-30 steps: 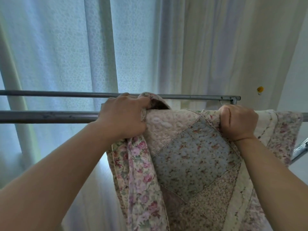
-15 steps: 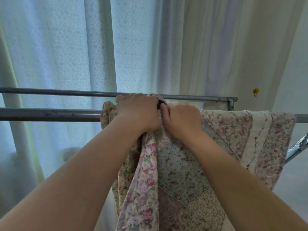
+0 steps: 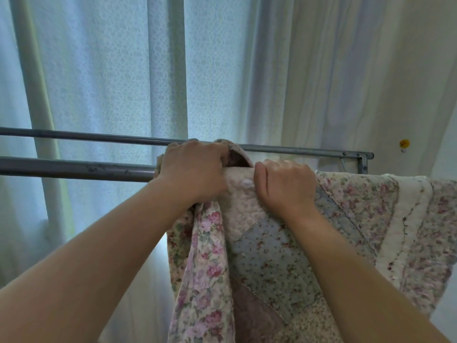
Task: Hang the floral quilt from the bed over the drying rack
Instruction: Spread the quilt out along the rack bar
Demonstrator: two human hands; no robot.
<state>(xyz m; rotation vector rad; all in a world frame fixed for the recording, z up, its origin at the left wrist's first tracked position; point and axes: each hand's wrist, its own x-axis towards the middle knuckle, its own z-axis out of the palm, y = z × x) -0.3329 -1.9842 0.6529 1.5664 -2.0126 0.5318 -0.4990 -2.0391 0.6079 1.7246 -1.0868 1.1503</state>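
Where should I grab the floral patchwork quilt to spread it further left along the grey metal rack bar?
Probably take the floral patchwork quilt at its bunched top fold on the near grey metal rack bar, from above on the near side. The left hand and right hand already clutch it there; the fabric is gathered thick at that end, with bare bar to the left.

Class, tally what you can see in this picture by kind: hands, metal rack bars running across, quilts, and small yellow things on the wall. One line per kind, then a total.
Hands: 2, the left hand and the right hand
Rack bars running across: 2, the near bar and the far bar
Quilts: 1, the floral quilt
Yellow things on the wall: 1, the yellow spot
Total: 6
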